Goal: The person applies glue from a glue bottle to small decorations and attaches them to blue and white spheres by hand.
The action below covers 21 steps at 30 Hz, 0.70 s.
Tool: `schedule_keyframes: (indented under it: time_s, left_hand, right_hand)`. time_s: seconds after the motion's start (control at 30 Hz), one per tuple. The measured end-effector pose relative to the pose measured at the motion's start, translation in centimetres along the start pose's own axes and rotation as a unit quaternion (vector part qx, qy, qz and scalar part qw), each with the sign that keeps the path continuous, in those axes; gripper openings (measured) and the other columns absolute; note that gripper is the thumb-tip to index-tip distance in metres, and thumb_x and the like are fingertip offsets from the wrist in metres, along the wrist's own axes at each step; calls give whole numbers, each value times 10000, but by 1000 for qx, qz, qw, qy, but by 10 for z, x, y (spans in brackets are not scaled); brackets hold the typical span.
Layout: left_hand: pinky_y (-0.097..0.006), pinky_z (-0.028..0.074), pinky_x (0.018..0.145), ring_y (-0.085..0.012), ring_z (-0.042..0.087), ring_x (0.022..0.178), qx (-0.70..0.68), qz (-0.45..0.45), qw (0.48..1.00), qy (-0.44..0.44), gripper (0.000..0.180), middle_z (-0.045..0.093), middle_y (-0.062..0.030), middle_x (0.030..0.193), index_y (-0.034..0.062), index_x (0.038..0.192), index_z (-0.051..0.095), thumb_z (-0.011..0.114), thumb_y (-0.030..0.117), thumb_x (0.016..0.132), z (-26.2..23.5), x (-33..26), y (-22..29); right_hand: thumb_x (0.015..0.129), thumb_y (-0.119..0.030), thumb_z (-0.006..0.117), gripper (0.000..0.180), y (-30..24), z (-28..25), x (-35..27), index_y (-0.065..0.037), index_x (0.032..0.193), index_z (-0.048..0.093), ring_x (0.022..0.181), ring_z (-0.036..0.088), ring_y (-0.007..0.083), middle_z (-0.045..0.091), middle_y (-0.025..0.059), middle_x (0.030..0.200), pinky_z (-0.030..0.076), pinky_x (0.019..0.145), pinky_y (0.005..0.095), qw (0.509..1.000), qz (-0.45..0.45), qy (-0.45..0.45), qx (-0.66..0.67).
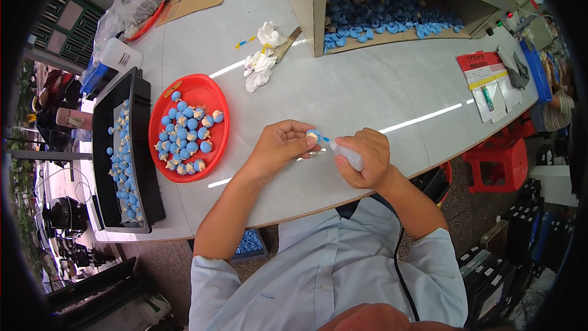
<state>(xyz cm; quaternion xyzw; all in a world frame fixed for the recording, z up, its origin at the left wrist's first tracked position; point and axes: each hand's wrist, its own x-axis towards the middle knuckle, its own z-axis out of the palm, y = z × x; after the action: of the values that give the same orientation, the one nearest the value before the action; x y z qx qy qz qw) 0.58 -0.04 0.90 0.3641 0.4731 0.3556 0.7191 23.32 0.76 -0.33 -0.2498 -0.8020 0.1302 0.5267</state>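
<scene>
Pinched between the thumb and fingers of my left hand [277,151] is a small blue and cream piece [313,136]. My right hand [372,158] is closed round a translucent squeeze bottle [350,155]. The bottle's thin blue tip points left at the piece, close to it; whether they touch I cannot tell. Left of my hands, a round red tray [219,147] holds many small blue balls with cream-coloured parts. More such balls lie in a black bin [147,178] farther left.
At the far side, an open box [318,21] holds a heap of blue shell-like pieces. Crumpled white tissues [260,68] lie near a flat strip [288,45]. Papers with a green marker [488,99] are at the right. A red stool [497,162] stands beyond the table's edge.
</scene>
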Motion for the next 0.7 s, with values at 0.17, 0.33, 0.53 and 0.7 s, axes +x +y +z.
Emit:
schedule_keyframes:
  time_s: [0.17,0.33,0.53,0.7]
  left_hand:
    - [-262,573,762,-199,725,980,1,-4,1000,2,297,724,-103,1065,-27,1184,643,725,113,936,1,0,1]
    - [-261,576,758,-198,726,976,3,-3,1000,4,309,726,-103,1065,-25,1191,641,732,116,931,1,-1,2]
    - [-256,578,745,-205,728,985,-1,-5,1000,-1,319,726,-108,1063,-28,1200,634,736,102,927,1,0,1]
    - [-255,575,746,-213,728,1007,4,-5,1000,-7,309,725,-113,1072,-24,1201,635,730,88,929,2,0,1]
  right_hand:
    - [762,-55,727,254,3,2,2,4,999,653,500,536,214,656,92,722,399,480,329,1000,-17,-4,-1]
    - [765,-64,744,237,1,-1,1,-9,979,658,501,549,223,643,78,693,406,488,329,1000,-7,4,1]
    - [769,-65,737,228,3,3,-1,-7,976,663,492,534,224,636,84,686,396,483,330,999,8,25,24]
    - [768,-64,730,220,3,4,2,-6,968,662,495,532,226,623,86,674,401,482,330,1000,14,4,15]
